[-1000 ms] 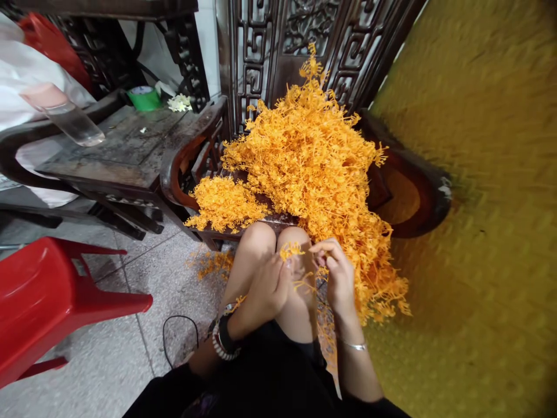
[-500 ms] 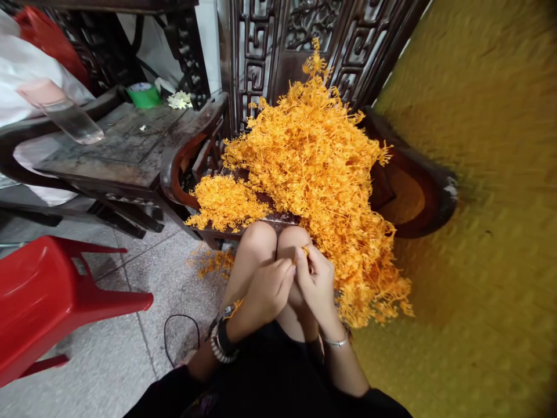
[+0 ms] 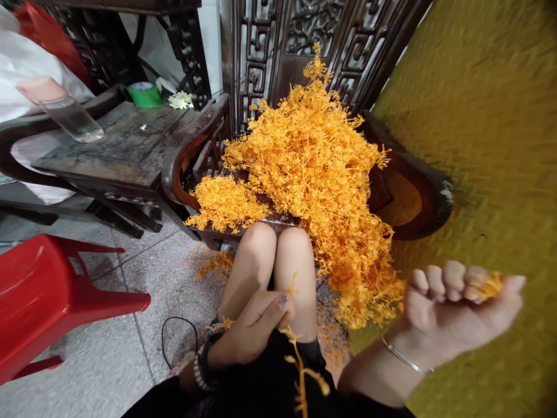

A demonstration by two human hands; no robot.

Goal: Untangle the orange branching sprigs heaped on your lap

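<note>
My left hand [image 3: 261, 322] is closed over my lap, gripping an orange branched sprig; a small tip stands out above the fingers. A longer orange stem [image 3: 300, 366] with little branches hangs below that hand, and whether it is the same piece I cannot tell. Out to the right, my right hand [image 3: 456, 310] is raised palm up with fingers curled, pinching a small orange flower piece [image 3: 488, 284] at the thumb. A big heap of orange flower sprigs [image 3: 313, 157] covers the chair in front of my knees. A smaller orange pile [image 3: 226, 203] lies left of it.
A carved wooden chair [image 3: 174, 174] holds the heaps. On the wooden table [image 3: 117, 157] at left are a clear bottle [image 3: 72, 116] and a green tape roll [image 3: 144, 94]. A red plastic stool [image 3: 65, 296] and a black cable [image 3: 163, 342] are on the left floor.
My hands were together over my knees and have parted. The right hand swung out to the right with a small orange piece; the left moved slightly down toward my lap.
</note>
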